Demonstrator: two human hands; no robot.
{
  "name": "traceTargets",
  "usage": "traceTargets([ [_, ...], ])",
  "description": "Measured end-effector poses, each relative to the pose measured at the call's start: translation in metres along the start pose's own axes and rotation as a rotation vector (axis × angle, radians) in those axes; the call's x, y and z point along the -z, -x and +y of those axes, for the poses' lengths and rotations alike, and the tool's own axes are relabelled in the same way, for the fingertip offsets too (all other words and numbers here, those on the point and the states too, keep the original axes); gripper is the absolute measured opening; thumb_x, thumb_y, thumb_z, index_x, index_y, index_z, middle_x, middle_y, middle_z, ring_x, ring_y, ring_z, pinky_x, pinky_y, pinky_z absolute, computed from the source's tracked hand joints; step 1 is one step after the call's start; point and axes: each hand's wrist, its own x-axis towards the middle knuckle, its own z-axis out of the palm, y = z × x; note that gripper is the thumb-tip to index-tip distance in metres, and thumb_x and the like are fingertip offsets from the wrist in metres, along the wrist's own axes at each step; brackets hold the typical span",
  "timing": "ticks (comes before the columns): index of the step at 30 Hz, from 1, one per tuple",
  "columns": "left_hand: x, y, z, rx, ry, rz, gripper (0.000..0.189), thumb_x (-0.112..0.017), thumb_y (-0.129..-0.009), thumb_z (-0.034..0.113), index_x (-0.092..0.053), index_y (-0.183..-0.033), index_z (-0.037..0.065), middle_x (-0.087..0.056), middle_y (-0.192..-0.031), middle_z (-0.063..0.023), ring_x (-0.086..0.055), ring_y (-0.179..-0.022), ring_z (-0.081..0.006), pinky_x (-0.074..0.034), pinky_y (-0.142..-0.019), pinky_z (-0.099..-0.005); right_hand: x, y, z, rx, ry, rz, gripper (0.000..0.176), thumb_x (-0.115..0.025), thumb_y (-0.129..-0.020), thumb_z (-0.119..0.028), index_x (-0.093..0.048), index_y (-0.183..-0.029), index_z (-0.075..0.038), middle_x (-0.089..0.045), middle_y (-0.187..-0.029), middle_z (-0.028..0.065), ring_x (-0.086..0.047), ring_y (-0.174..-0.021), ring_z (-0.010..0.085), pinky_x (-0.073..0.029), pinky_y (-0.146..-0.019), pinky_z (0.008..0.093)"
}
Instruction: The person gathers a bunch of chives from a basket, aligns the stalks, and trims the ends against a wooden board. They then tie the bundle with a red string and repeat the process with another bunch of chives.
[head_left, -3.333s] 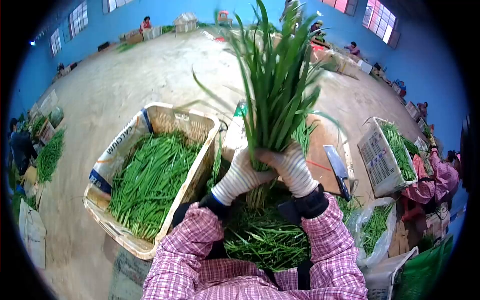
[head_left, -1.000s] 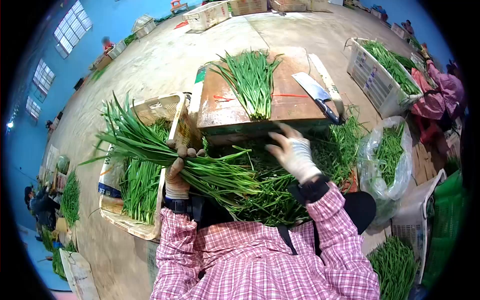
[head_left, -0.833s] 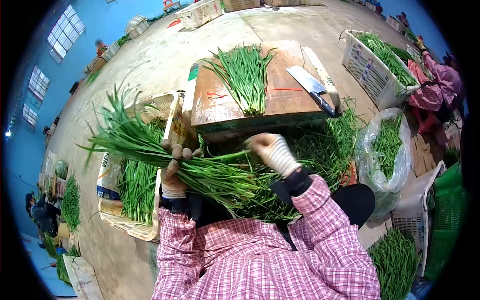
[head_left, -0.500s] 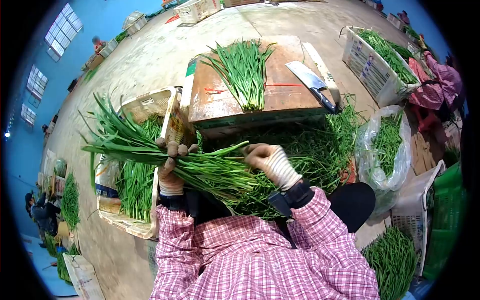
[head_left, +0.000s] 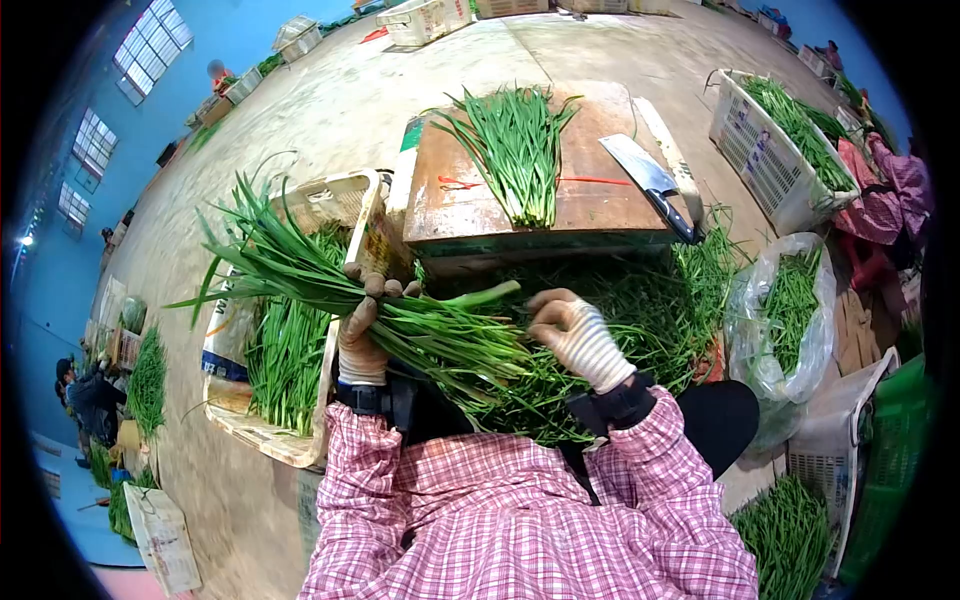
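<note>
My left hand, in a soiled glove, is wrapped round a bunch of green stalks, whose leaves fan out to the upper left. One thicker stalk end sticks out toward the right. Just right of the cut ends is my right hand, gloved, with its fingers curled and thumb near the fingertips; whether anything small is between them is hidden. On the wooden board ahead lie another bunch, a red strip under it, and a cleaver with a black handle.
A crate of greens stands at the left. Loose trimmings lie below the board. At the right are a clear bag of greens, a white crate and a person in pink. Another person is at far left.
My right hand has moved away from the stalk ends to the right, and its fingers have come off the stalk. The whole view has shifted slightly. My left hand keeps its hold.
</note>
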Motion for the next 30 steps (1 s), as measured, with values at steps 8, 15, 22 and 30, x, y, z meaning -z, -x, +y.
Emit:
traceTargets([
  [8,-0.007,-0.006,-0.015,0.008,-0.033,-0.048,0.051,-0.062,-0.087,-0.006,-0.048,-0.130,0.017,-0.063,-0.103,-0.0045,-0.062,-0.104,-0.0247,-0.041,-0.106,-0.0557,-0.009,-0.009,-0.055,0.173,0.129,0.247,0.052,-0.076,-0.073,-0.050,-0.072,-0.109,-0.012,-0.062,-0.122,0.0156,-0.055,-0.117,0.0353,-0.043,-0.100,0.0439],
  [15,-0.015,0.004,-0.014,0.048,0.035,-0.068,0.051,-0.062,-0.086,-0.005,-0.049,-0.129,0.019,-0.061,-0.102,-0.0039,-0.061,-0.103,-0.0252,-0.039,-0.108,-0.0549,-0.027,-0.011,-0.045,-0.045,-1.074,0.073,0.019,-0.061,-0.095,-0.016,-0.060,-0.103,0.002,-0.071,-0.096,0.0113,-0.064,-0.084,0.0143,-0.052,-0.081,0.0286],
  [22,-0.011,0.013,0.001,-0.109,0.159,0.032,0.050,-0.064,-0.088,-0.001,-0.048,-0.131,0.019,-0.061,-0.105,-0.0004,-0.059,-0.105,-0.0207,-0.038,-0.107,-0.0508,0.008,0.000,0.079,-0.183,-1.169,0.414,0.014,-0.065,-0.093,-0.018,-0.063,-0.097,-0.005,-0.066,-0.085,0.0065,-0.064,-0.073,0.0207,-0.054,-0.068,0.0346],
  [30,-0.005,0.005,0.001,-0.058,0.024,-0.136,0.052,-0.064,-0.086,0.001,-0.046,-0.131,0.022,-0.055,-0.104,0.0045,-0.054,-0.104,-0.0171,-0.036,-0.106,-0.0482,0.009,-0.002,-0.018,0.148,-0.196,0.038,0.028,-0.065,-0.089,-0.027,-0.072,-0.102,-0.004,-0.065,-0.104,0.0126,-0.061,-0.102,0.0274,-0.046,-0.094,0.0379],
])
